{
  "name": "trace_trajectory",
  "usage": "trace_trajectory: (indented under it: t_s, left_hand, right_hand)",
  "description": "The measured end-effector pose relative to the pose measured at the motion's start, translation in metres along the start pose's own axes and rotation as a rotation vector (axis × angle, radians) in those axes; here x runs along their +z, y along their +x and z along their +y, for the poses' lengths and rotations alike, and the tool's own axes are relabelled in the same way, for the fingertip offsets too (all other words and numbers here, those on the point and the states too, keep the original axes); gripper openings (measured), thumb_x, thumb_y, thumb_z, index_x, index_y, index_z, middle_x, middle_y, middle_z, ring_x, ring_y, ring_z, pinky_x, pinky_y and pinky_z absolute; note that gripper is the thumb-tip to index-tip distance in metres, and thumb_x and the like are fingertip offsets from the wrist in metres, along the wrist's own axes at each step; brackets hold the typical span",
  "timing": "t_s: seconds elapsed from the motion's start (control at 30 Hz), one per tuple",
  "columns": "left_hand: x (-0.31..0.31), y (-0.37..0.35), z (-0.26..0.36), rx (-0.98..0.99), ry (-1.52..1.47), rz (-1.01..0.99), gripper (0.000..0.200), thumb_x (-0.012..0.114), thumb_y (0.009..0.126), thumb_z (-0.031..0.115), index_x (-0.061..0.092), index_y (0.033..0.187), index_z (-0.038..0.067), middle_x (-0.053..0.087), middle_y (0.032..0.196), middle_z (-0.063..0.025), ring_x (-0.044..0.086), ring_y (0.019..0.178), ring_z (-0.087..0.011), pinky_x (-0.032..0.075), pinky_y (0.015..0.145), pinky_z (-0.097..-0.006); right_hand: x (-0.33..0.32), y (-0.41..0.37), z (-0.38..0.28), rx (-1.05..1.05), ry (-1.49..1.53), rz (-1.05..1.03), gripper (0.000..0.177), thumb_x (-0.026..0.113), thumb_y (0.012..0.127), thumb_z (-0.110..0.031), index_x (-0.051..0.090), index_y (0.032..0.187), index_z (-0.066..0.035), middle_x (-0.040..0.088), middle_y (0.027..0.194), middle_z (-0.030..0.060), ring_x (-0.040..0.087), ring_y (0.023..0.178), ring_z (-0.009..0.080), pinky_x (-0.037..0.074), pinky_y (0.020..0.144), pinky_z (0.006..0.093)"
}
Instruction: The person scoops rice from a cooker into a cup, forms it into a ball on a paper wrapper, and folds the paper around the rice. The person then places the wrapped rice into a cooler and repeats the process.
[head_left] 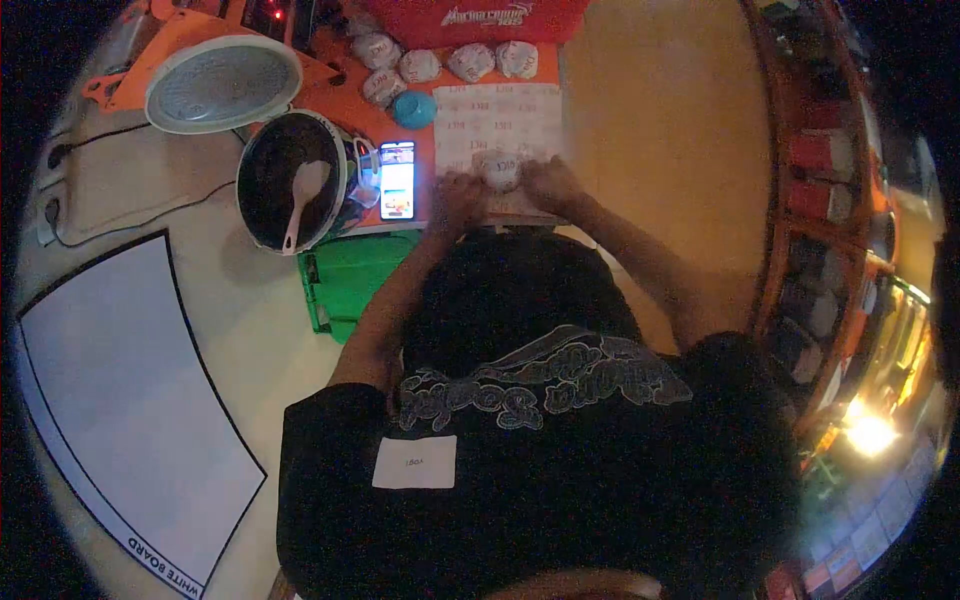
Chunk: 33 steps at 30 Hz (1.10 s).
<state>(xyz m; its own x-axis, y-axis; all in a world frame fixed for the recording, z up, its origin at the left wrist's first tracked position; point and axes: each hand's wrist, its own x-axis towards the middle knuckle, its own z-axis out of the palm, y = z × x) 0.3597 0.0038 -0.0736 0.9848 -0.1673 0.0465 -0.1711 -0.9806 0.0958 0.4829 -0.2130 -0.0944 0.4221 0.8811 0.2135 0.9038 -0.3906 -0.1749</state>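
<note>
A paper-wrapped rice bundle (503, 172) with red print sits between my two hands, on top of printed wrapping paper (500, 115). My left hand (460, 200) is at its left side, with the fingers curled closed on the edge of its wrapper. On the opposite side, my right hand (553, 186) is closed in the same way at the wrapper's other end. The fingertips are small and dim. Beyond the paper, several finished wrapped bundles (472, 62) lie in a group, with a blue bowl (414, 110) near them.
Left of my hands, a lit phone (397, 180) rests on the orange table (345, 118). An open rice cooker (262, 170) holds a pale rice paddle (306, 200). A green container (350, 270) stands below the table edge. A red box (480, 18) is at the back.
</note>
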Motion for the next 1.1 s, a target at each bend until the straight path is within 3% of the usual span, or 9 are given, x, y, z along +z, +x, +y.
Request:
trace_trajectory:
  t_s: [0.2,0.27,0.37,0.5,0.7,0.77,0.9,0.97,1.1]
  left_hand:
    - [0.079,-0.002,-0.026,-0.032,-0.127,-0.296,0.022,0.057,0.082,0.023,0.068,0.092,0.007,0.064,0.083,-0.0148,0.06,0.084,-0.0344,0.046,0.075,-0.05]
    - [0.09,-0.015,-0.038,-0.257,-0.491,0.113,0.029,0.065,0.08,0.033,0.067,0.09,0.006,0.067,0.09,-0.0158,0.064,0.087,-0.034,0.051,0.079,-0.047]
    - [-0.014,0.014,0.001,-0.614,-0.543,0.098,0.031,0.062,0.085,0.035,0.066,0.087,0.004,0.065,0.089,-0.0188,0.063,0.086,-0.0357,0.051,0.075,-0.0482]
    - [0.007,0.016,-0.006,-0.631,-0.595,-0.062,0.024,0.065,0.08,0.022,0.064,0.089,0.0,0.063,0.083,-0.0224,0.062,0.081,-0.0395,0.048,0.071,-0.0498]
    - [-0.01,0.01,-0.011,-0.623,-0.817,0.023,0.031,0.06,0.083,0.015,0.056,0.111,0.001,0.063,0.087,-0.0184,0.064,0.077,-0.0298,0.051,0.073,-0.0437]
    - [-0.033,0.01,-0.012,-0.729,-1.448,-0.211,0.043,0.057,0.085,0.01,0.048,0.125,0.002,0.063,0.096,-0.0153,0.064,0.087,-0.0277,0.052,0.08,-0.041]
    - [-0.038,0.01,-0.004,-0.401,-1.282,-0.093,0.048,0.055,0.087,0.011,0.04,0.132,0.001,0.063,0.104,-0.0158,0.064,0.096,-0.0287,0.052,0.085,-0.0405]
    - [-0.035,0.011,0.0,-0.318,-1.206,0.103,0.046,0.054,0.089,0.012,0.04,0.13,-0.003,0.062,0.106,-0.0204,0.062,0.104,-0.031,0.05,0.09,-0.0395]
    - [-0.044,0.002,-0.012,-0.581,-0.84,-0.083,0.047,0.052,0.088,0.01,0.04,0.131,-0.004,0.061,0.103,-0.0224,0.062,0.099,-0.0325,0.051,0.085,-0.0425]
  right_hand:
    - [-0.047,0.043,0.002,0.138,0.034,-0.422,0.032,0.059,0.085,-0.034,0.065,0.093,-0.004,0.065,0.088,0.0153,0.065,0.08,0.0348,0.05,0.073,0.047]
    - [-0.038,0.051,0.012,0.325,0.231,-0.303,0.041,0.06,0.086,-0.04,0.066,0.087,0.001,0.066,0.091,0.0202,0.065,0.082,0.0386,0.052,0.075,0.0473]
    - [-0.027,0.05,0.008,0.497,0.309,-0.242,0.044,0.059,0.087,-0.041,0.065,0.084,0.002,0.066,0.092,0.0222,0.065,0.084,0.0396,0.051,0.077,0.048]
    - [-0.008,0.05,0.012,0.442,0.292,-0.414,0.044,0.059,0.088,-0.041,0.062,0.091,0.003,0.065,0.091,0.0239,0.064,0.082,0.0384,0.052,0.078,0.0462]
    - [-0.034,0.046,0.007,0.594,1.368,-0.185,0.035,0.06,0.093,-0.035,0.062,0.098,0.0,0.066,0.087,0.0098,0.063,0.079,0.02,0.051,0.07,0.035]
    - [-0.077,0.053,-0.009,0.727,1.647,-0.132,0.026,0.063,0.092,-0.026,0.062,0.103,-0.001,0.064,0.088,0.0031,0.062,0.08,0.015,0.05,0.067,0.0273]
    - [-0.092,0.064,-0.029,0.816,1.727,-0.278,0.028,0.063,0.092,-0.021,0.062,0.111,-0.001,0.065,0.092,0.0049,0.062,0.083,0.0148,0.049,0.069,0.0243]
    - [-0.069,0.068,-0.043,0.809,1.4,0.037,0.035,0.062,0.094,-0.024,0.061,0.119,0.0,0.067,0.096,0.0067,0.061,0.088,0.0148,0.051,0.071,0.0265]
    - [-0.064,0.066,-0.032,0.551,1.026,0.002,0.041,0.059,0.095,-0.03,0.059,0.123,0.0,0.065,0.109,0.0106,0.061,0.094,0.0168,0.05,0.076,0.03]
